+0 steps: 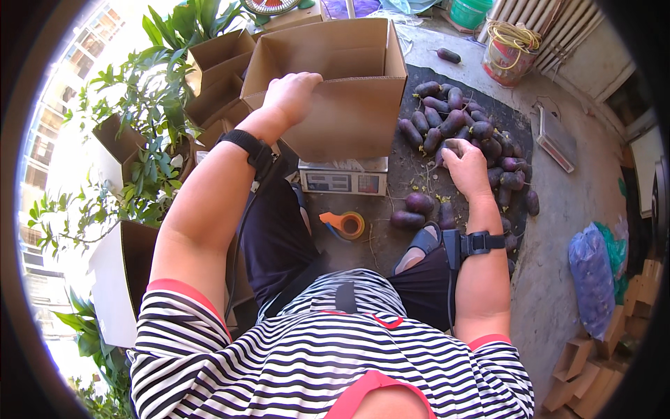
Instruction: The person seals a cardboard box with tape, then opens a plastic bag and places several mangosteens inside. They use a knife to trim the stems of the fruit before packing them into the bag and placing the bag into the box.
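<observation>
An open cardboard box (pixel 350 118) stands tilted on a digital scale (pixel 343 178) in front of me. My left hand (pixel 293 97) grips its near rim, with the fingertips over the edge. What lies at the bottom of the box is hidden from this angle. To the right, a heap of dark purple radishes (pixel 453 123) lies on a black mat. At the near side of this heap my right hand (pixel 463 165) has thumb and fingers on one purple radish (pixel 440 155), partly covered by the hand. A few more radishes (pixel 419 202) lie nearer my foot.
An orange tape dispenser (pixel 349 225) lies between my feet. Open cartons (pixel 217 78) and leafy plants (pixel 157 105) crowd the left. At right are a flat grey device (pixel 556 139), a filled plastic bag (pixel 591 277) and small cardboard boxes (pixel 581 366). A bucket (pixel 505 63) holds coiled rope.
</observation>
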Available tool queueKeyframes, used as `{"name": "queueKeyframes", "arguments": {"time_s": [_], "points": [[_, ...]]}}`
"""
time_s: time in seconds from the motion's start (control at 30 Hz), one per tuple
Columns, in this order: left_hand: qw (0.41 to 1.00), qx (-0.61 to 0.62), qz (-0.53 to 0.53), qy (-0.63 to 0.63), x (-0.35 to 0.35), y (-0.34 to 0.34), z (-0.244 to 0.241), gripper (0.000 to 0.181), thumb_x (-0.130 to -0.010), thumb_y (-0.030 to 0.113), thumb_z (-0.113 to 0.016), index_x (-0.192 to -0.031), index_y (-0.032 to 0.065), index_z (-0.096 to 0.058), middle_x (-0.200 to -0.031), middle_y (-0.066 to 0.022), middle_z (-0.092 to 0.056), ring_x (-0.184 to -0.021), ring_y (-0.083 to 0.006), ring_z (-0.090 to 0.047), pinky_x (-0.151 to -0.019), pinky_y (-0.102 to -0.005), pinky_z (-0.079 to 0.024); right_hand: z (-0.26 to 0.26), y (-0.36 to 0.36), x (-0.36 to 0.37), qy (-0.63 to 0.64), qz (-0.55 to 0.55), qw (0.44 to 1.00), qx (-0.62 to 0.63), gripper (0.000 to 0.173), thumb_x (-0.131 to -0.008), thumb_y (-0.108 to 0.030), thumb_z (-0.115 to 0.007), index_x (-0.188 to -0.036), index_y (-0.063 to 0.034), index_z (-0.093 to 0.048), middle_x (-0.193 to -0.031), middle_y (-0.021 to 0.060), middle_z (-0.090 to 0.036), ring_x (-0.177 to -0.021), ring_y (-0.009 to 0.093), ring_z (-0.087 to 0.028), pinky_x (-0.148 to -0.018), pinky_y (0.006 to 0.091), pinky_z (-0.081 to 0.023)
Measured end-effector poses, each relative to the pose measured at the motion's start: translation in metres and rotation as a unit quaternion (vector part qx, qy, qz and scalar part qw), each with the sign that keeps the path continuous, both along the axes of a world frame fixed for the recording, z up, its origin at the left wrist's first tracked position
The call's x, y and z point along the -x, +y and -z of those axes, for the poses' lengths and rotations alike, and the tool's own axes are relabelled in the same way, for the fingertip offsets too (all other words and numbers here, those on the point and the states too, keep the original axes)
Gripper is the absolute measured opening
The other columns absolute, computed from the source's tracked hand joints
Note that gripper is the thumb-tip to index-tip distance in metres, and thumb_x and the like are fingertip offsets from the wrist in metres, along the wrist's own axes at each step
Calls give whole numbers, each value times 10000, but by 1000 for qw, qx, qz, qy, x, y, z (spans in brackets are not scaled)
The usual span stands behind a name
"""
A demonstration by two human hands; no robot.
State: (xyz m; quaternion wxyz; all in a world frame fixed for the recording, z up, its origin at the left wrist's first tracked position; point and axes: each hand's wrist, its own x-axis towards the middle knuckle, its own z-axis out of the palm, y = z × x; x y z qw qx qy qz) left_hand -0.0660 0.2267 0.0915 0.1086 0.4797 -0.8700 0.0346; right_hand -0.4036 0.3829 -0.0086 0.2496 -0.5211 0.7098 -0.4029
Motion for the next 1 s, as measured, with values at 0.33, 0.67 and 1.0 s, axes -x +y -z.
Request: {"name": "queueKeyframes", "arguments": {"time_s": [0.33, 0.67, 1.0], "points": [[996, -72, -17, -49, -1, -13, 12, 334, -887, 225, -679, -1204, 120, -661, -1170, -75, -692, -1162, -299, -606, -952, -468, -449, -6, -7, -26, 32, -20, 999, -25, 339, -860, -203, -676, -1125, 9, -694, -971, 209, -734, -909, 295, -725, -837, 369, -550], [958, 50, -14, 282, -92, -27, -22, 281, -911, 294, -695, -996, 27, -723, -912, -165, -716, -796, -274, -693, -729, -341, -537, 12, -17, -60, 127, -147, 972, -130, 367, -847, -210, -677, -1146, 2, -678, -1002, 226, -718, -954, 358, -701, -860, 402, -538], [751, 206, -487, 395, -362, -1, 174, 161, -869, 140, -611, -888, 17, -714, -896, -191, -720, -846, -350, -692, -793, -418, -533, 41, -11, -140, 199, -387, 858, -273, 316, -852, -250, -673, -1085, -36, -673, -1042, 233, -692, -1015, 425, -644, -887, 469, -512]]}}
